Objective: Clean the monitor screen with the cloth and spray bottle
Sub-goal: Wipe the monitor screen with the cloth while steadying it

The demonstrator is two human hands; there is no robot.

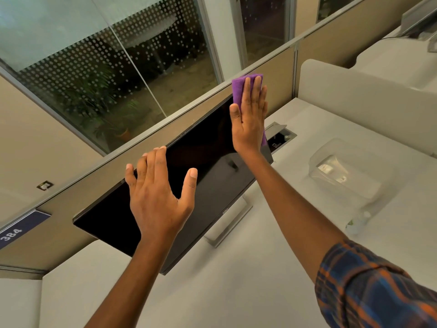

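A black monitor (pixel 208 185) with a dark screen stands on a silver stand on the white desk (pixel 236 292). My right hand (pixel 248 119) lies flat on a folded purple cloth (pixel 238 87), pressing it against the screen's upper right corner. Over the monitor's top edge near the middle rests my left hand (pixel 158 197), fingers curled behind it and thumb spread across the screen. The spray bottle (pixel 357 223), small and clear, stands on the desk to the right, apart from both hands.
A beige partition (pixel 281 65) runs behind the monitor, with glass windows beyond it. An open cable hatch (pixel 280 136) sits in the desk right of the screen. A white side divider (pixel 354 91) rises at the right. A blue sign reading 384 (pixel 14 233) hangs at left.
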